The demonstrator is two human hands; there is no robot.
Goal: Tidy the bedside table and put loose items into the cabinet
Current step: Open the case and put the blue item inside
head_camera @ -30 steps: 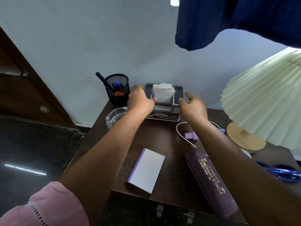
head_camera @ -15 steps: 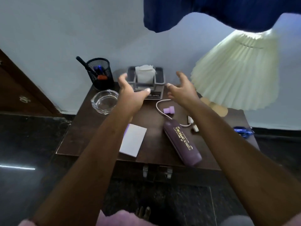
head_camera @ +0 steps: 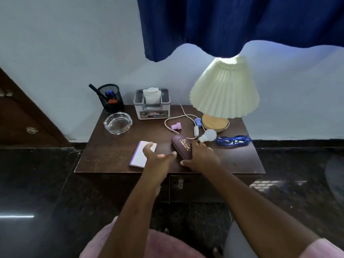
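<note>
The right hand point(head_camera: 202, 158) lies over the near end of the purple spectacle case point(head_camera: 181, 146), with the thumb on its left side and the fingers curled over its right side, so it grasps the case, which rests aslant on the front middle of the bedside table point(head_camera: 111, 155). The left hand point(head_camera: 158, 161) hovers just left of the case with its fingers spread and relaxed, holding nothing; its fingertips overlap the right edge of a white notepad point(head_camera: 138, 157) with a purple spine that lies flat near the front edge. At the back left stands a black mesh pen holder point(head_camera: 110, 98), with a glass ashtray point(head_camera: 117, 122) just in front of it. A grey tissue box point(head_camera: 151, 107) sits at the back middle. At the back right is a lamp point(head_camera: 223, 90) with a pleated cream shade, and its white cable point(head_camera: 178, 116) loops across the top past a small pink plug point(head_camera: 176, 126). A white bulb point(head_camera: 209, 135) lies just beyond the case, and blue glasses point(head_camera: 232, 140) lie to its right. Below the tabletop the cabinet point(head_camera: 195, 189) shows its closed front with a metal latch. A dark blue curtain point(head_camera: 242, 25) hangs above.
</note>
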